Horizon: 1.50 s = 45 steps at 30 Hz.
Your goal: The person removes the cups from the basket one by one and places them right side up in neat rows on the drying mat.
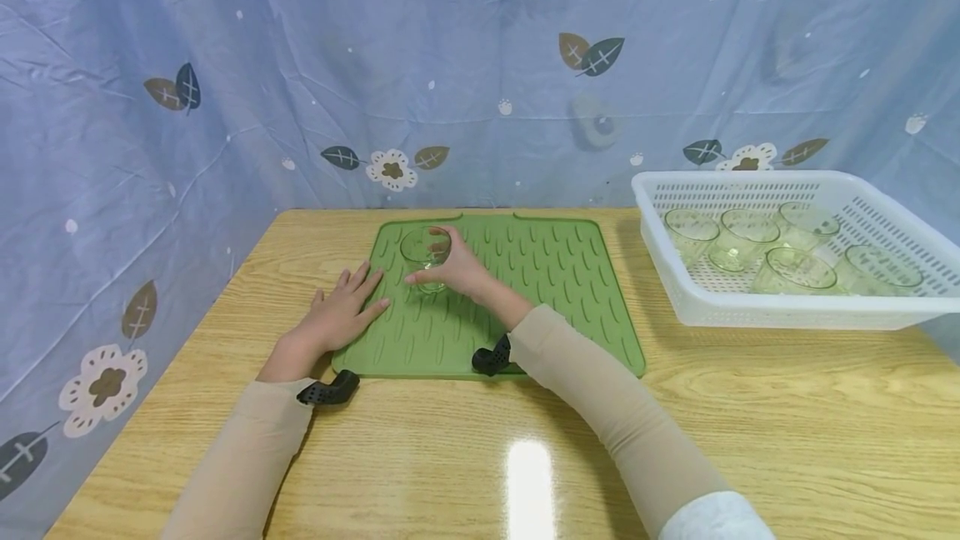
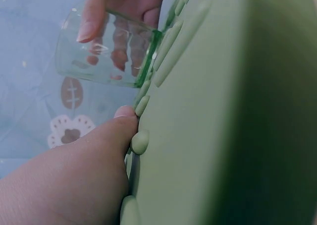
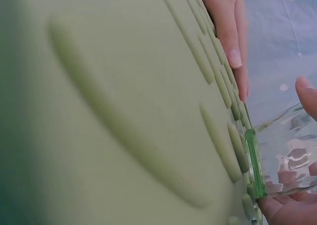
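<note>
A clear, green-tinted drinking glass [image 1: 424, 261] stands upright at the far left part of a green ridged drying mat [image 1: 525, 298]. My right hand [image 1: 459, 267] holds it from the right, thumb on the near side and fingers round the far side. In the left wrist view the glass [image 2: 106, 49] has its base at the mat's surface. My left hand [image 1: 339, 312] lies flat across the mat's left edge, fingers straight and spread, apart from the glass. In the right wrist view the right hand's thumb [image 3: 308, 97] shows beside the glass [image 3: 285, 150].
To the right stands a white perforated plastic basket [image 1: 795, 311] with several similar glasses [image 1: 798, 269] in it. All this rests on a wooden table [image 1: 405, 457]. A blue patterned curtain [image 1: 487, 90] hangs behind the table and along its left side.
</note>
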{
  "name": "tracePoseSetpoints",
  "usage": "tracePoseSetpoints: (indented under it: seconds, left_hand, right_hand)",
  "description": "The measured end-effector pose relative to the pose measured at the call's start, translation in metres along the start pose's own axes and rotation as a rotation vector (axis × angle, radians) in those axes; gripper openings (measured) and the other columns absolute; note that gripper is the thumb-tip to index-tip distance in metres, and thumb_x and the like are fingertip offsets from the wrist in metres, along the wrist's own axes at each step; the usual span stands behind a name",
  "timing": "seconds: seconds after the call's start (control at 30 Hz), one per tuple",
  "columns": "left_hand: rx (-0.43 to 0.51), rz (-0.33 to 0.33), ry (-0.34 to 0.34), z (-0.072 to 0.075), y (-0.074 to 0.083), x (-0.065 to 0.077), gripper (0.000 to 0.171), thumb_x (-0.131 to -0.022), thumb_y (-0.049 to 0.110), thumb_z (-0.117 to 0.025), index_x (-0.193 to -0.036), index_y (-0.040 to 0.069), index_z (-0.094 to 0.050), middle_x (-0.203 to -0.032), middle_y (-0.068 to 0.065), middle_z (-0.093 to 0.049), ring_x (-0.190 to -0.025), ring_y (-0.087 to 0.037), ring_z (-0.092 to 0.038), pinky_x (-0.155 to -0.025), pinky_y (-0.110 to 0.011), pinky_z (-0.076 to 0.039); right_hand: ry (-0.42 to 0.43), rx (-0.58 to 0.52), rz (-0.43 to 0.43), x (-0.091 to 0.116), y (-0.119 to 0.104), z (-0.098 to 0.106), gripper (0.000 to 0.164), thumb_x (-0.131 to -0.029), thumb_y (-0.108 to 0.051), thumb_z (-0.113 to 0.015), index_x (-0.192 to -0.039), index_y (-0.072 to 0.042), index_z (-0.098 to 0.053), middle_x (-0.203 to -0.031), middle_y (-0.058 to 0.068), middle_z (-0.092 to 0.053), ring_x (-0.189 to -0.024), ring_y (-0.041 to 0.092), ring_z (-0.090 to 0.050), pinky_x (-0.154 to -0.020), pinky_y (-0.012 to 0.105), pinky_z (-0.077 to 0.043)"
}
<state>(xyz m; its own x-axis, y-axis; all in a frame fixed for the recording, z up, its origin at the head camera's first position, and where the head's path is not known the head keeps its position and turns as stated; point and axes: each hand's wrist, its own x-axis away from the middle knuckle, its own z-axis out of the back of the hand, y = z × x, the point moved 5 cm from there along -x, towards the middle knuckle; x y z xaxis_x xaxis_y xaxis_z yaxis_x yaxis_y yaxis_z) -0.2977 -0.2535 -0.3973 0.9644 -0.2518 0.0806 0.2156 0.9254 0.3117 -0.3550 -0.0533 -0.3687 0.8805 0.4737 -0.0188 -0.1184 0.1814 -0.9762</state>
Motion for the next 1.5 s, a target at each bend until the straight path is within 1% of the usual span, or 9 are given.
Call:
tracePoseSetpoints:
  seconds: [0.3, 0.43, 0.57, 0.73, 0.87, 0.97, 1.13, 1.3, 1.5]
  left_hand:
    - [0.001, -0.002, 0.005, 0.002, -0.001, -0.002, 0.071, -0.110, 0.050, -0.038, -0.165, 0.009, -0.018, -0.170, -0.019, -0.001, -0.152, -0.049, 0.002, -0.110, -0.080, 0.002]
    - [-0.002, -0.006, 0.006, 0.001, 0.000, -0.002, 0.071, -0.110, 0.050, -0.038, -0.165, 0.009, -0.018, -0.170, -0.019, -0.002, -0.152, -0.049, 0.002, -0.110, -0.080, 0.001]
    - [0.000, -0.010, 0.009, 0.000, 0.000, -0.002, 0.071, -0.110, 0.050, -0.038, -0.165, 0.009, -0.018, -0.170, -0.019, -0.002, -0.152, -0.049, 0.001, -0.109, -0.081, 0.000]
    - [0.009, -0.014, 0.014, 0.001, 0.001, -0.001, 0.071, -0.110, 0.049, -0.038, -0.165, 0.008, -0.019, -0.170, -0.019, -0.002, -0.152, -0.050, 0.000, -0.109, -0.081, -0.001]
    - [0.011, -0.011, 0.017, 0.002, 0.002, 0.000, 0.071, -0.111, 0.049, -0.039, -0.165, 0.008, -0.019, -0.170, -0.019, -0.002, -0.152, -0.050, 0.000, -0.109, -0.081, 0.000]
    - [0.007, -0.013, 0.018, 0.002, 0.002, 0.001, 0.071, -0.110, 0.048, -0.039, -0.165, 0.008, -0.019, -0.170, -0.020, -0.002, -0.152, -0.050, -0.001, -0.109, -0.081, 0.000]
    - [0.015, -0.014, 0.020, 0.001, 0.002, 0.001, 0.072, -0.110, 0.049, -0.039, -0.165, 0.008, -0.019, -0.170, -0.020, -0.003, -0.152, -0.050, 0.000, -0.109, -0.081, 0.000]
    - [0.022, -0.021, 0.019, 0.001, 0.003, 0.001, 0.073, -0.110, 0.051, -0.038, -0.165, 0.007, -0.019, -0.170, -0.020, -0.003, -0.152, -0.050, 0.000, -0.109, -0.081, 0.001]
    - [0.022, -0.019, 0.018, 0.001, 0.003, 0.001, 0.072, -0.110, 0.050, -0.038, -0.165, 0.008, -0.019, -0.170, -0.020, -0.002, -0.152, -0.050, 0.000, -0.109, -0.081, 0.001]
  right_hand:
    - [-0.023, 0.061, 0.004, 0.004, -0.004, 0.005, 0.098, -0.085, -0.014, -0.087, -0.160, -0.010, -0.025, -0.152, 0.021, -0.043, -0.132, 0.036, -0.051, -0.101, 0.048, -0.050]
    - [-0.039, 0.084, 0.010, 0.007, -0.004, 0.007, 0.101, -0.086, -0.014, -0.086, -0.162, -0.008, -0.021, -0.154, 0.021, -0.041, -0.134, 0.037, -0.049, -0.104, 0.048, -0.049]
    - [-0.039, 0.105, -0.004, 0.009, -0.002, 0.010, 0.102, -0.087, -0.015, -0.086, -0.163, -0.007, -0.019, -0.154, 0.019, -0.040, -0.136, 0.036, -0.046, -0.107, 0.046, -0.046]
    - [-0.037, 0.097, -0.035, 0.011, -0.002, 0.018, 0.100, -0.086, -0.015, -0.086, -0.162, -0.010, -0.022, -0.155, 0.019, -0.040, -0.141, 0.035, -0.041, -0.110, 0.048, -0.043]
    - [-0.042, 0.062, -0.059, 0.016, -0.006, 0.026, 0.100, -0.086, -0.014, -0.086, -0.162, -0.012, -0.021, -0.158, 0.019, -0.035, -0.146, 0.035, -0.035, -0.112, 0.051, -0.041]
    - [-0.045, 0.026, -0.056, 0.020, -0.007, 0.032, 0.099, -0.087, -0.012, -0.085, -0.162, -0.011, -0.021, -0.160, 0.020, -0.033, -0.147, 0.036, -0.034, -0.114, 0.051, -0.039]
    - [-0.067, 0.014, -0.030, 0.026, -0.010, 0.040, 0.094, -0.091, -0.013, -0.081, -0.162, -0.010, -0.021, -0.160, 0.020, -0.033, -0.147, 0.038, -0.034, -0.115, 0.051, -0.037]
    - [-0.076, 0.031, -0.015, 0.035, -0.015, 0.052, 0.083, -0.098, -0.021, -0.074, -0.162, -0.011, -0.023, -0.160, 0.019, -0.034, -0.147, 0.037, -0.035, -0.115, 0.050, -0.037]
    - [-0.042, 0.068, 0.010, 0.046, -0.020, 0.070, 0.076, -0.101, -0.024, -0.070, -0.161, -0.009, -0.026, -0.159, 0.019, -0.037, -0.145, 0.035, -0.039, -0.114, 0.049, -0.039]
